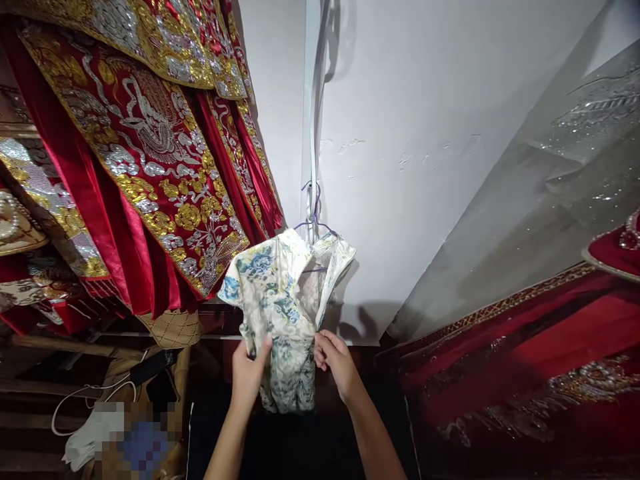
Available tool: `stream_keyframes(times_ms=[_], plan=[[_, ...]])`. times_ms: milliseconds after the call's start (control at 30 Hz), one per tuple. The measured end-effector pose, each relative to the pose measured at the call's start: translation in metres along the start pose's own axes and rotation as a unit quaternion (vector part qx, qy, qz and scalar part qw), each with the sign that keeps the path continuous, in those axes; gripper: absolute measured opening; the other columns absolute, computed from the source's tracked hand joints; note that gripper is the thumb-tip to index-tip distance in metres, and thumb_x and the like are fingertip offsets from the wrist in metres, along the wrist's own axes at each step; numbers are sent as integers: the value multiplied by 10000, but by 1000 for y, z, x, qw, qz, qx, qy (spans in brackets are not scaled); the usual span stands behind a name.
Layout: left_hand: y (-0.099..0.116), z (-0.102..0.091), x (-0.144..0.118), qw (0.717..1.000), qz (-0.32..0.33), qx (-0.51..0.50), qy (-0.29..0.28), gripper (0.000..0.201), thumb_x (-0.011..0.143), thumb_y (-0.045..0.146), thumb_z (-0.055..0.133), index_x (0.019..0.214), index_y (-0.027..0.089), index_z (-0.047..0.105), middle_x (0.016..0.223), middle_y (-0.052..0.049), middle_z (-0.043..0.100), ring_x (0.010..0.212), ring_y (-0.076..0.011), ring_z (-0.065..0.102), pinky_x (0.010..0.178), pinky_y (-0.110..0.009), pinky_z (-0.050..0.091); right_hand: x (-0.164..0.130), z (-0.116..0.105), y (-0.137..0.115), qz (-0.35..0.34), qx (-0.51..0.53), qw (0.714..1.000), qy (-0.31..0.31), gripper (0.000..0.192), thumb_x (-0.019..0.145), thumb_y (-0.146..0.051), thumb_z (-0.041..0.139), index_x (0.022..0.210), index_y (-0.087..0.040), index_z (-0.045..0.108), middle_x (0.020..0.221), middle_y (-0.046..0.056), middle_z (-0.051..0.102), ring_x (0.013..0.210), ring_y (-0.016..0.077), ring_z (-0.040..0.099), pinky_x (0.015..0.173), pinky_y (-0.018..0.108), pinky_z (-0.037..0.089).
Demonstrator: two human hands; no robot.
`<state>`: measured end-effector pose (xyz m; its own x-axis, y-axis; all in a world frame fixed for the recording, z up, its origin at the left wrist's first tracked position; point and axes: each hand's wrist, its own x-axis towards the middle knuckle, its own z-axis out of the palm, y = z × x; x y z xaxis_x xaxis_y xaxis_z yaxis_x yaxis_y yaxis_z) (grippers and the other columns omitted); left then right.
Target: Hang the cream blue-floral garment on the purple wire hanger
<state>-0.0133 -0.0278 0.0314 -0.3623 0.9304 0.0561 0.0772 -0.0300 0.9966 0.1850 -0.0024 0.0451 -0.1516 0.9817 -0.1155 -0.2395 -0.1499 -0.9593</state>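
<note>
A small cream dress with a blue and green floral print [280, 313] hangs on a thin purple wire hanger [314, 213], which is hooked to a white cable run [314, 120] going up the white wall [415, 133]. Hanging there keeps the garment open and at working height, so both hands can reach its front.

The left hand [249, 373] grips the left front panel low down, fingers [264, 348] closed around the cloth. The right hand [336, 360] pinches the edge of the front opening, its fingers together on the fabric, so the two sides are held against each other.

To the left hang red robes with gold and silver embroidery [150, 153]; a grey sequinned garment [565, 173] and another red one [525, 347] lie to the right. Below left, a white cord [85, 393] trails over clutter.
</note>
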Motion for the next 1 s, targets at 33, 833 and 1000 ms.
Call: stream_keyframes(times_ms=[33, 833, 1000], plan=[[-4, 1, 2, 994, 57, 41, 84, 530, 806, 448, 715, 1239, 157, 623, 1239, -155, 617, 1212, -331, 560, 1066, -478, 423, 1, -1, 0, 3, -4, 1000, 8, 437, 795, -576, 642, 654, -220, 431, 486, -77, 384, 437, 86, 347, 438, 235, 255], [-16, 75, 16, 965, 124, 106, -205, 75, 869, 220, 492, 942, 208, 505, 712, 23, 492, 586, -137, 441, 604, -245, 343, 76, 45, -184, -183, -4, 983, 14, 245, 815, -370, 600, 693, -158, 587, 425, -65, 443, 382, 62, 345, 395, 196, 251], [44, 65, 49, 954, 184, 81, -222, 215, 883, 244, 539, 1092, 192, 547, 815, -25, 634, 755, -190, 602, 756, -307, 444, 61, 56, -173, -215, -51, 975, -4, 225, 840, -335, 532, 707, -165, 596, 435, -51, 502, 395, 71, 394, 417, 190, 299]])
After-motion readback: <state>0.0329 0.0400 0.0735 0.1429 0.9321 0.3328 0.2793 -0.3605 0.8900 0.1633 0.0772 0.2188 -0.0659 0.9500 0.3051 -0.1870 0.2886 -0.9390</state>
